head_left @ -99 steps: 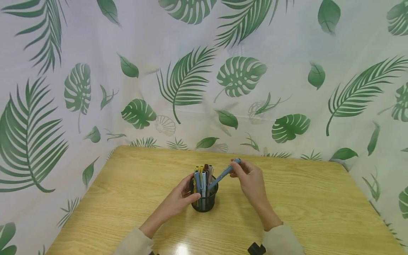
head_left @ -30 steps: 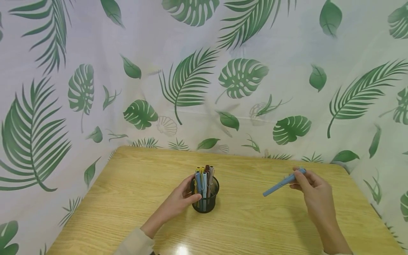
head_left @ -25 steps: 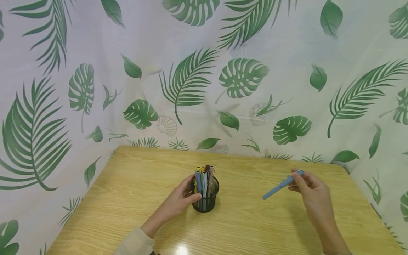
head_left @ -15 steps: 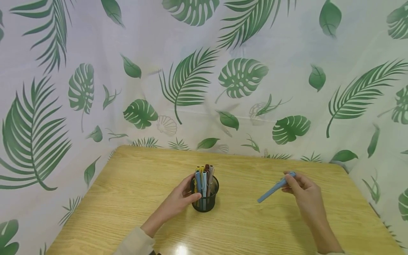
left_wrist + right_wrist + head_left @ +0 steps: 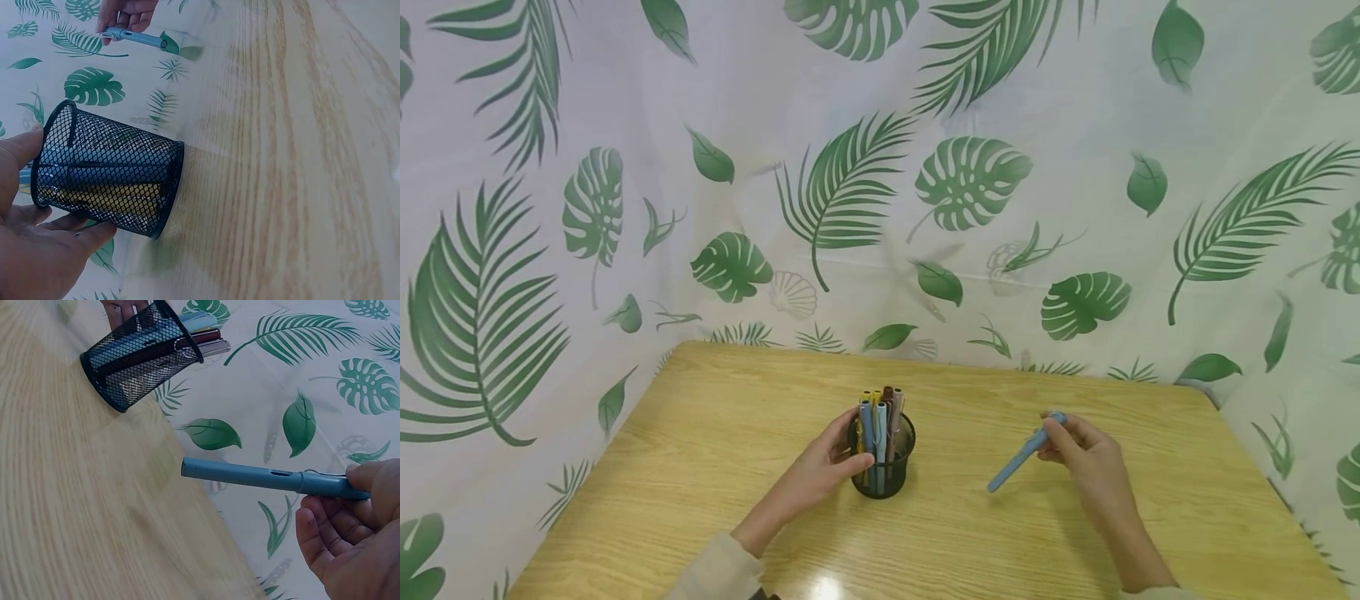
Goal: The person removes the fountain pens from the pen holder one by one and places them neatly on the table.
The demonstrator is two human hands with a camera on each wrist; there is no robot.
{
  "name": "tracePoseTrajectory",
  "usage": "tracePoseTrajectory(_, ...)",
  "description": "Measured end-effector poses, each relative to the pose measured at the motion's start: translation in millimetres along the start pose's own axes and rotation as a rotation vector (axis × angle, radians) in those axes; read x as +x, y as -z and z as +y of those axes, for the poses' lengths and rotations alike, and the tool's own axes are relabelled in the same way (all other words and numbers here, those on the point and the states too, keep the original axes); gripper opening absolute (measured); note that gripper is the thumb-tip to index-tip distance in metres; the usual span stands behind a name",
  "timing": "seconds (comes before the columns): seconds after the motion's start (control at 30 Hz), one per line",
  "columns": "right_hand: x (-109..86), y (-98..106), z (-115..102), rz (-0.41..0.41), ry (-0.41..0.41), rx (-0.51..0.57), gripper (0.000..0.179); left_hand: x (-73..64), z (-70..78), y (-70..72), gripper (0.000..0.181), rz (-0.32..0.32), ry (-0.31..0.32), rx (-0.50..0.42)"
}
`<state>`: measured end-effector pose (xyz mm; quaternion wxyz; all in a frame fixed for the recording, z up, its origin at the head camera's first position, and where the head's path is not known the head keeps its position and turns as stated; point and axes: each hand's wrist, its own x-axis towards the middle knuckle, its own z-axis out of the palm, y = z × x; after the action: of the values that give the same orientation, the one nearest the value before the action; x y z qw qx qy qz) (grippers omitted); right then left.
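A black mesh pen cup [image 5: 880, 482] stands upright on the wooden table, with several capped pens [image 5: 881, 429] in blue, pale blue, yellow, dark red and grey inside. My left hand [image 5: 820, 468] grips the cup from its left side, thumb on the near rim; the left wrist view shows the mesh wall [image 5: 112, 169] between thumb and fingers. To the right of the cup, my right hand [image 5: 1090, 462] pinches a blue pen [image 5: 1022, 457] by its cap end. The pen slants down and left above the table, clip visible in the right wrist view, where the hand [image 5: 356, 531] holds it.
The wooden table [image 5: 737, 400] reaches back to a white cloth [image 5: 865, 100] printed with green leaves. Cloth also hangs along the left and right sides. A light reflection lies at the table's near edge.
The blue pen came out of the cup and went far right in my right hand. Lately that hand has moved back left and nearer, the pen tilting more steeply. My left hand stays on the cup.
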<state>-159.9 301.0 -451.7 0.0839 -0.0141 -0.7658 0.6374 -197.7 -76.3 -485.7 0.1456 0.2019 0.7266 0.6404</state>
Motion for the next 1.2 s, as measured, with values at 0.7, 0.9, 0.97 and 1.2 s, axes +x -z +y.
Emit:
tracePoseTrajectory(0.7,4.7,-37,13,-0.101,-0.086,-0.015,0.048,-0.2,0.2,-0.2,0.078,0.004,-0.003,0.004)
tracePoseTrajectory(0.9,6.8,-44,16,-0.143,-0.101,-0.012,0.049,0.2,0.6,-0.2,0.078,0.002,-0.012,0.011)
tracePoseTrajectory(0.97,7.6,-45,18,-0.154,-0.106,-0.012,0.049,0.4,0.8,-0.1,0.077,0.003,-0.016,0.014)
tracePoseTrajectory(1.2,11.0,-51,21,-0.183,-0.114,0.001,0.047,0.6,1.3,-0.4,0.076,0.009,-0.010,0.017)
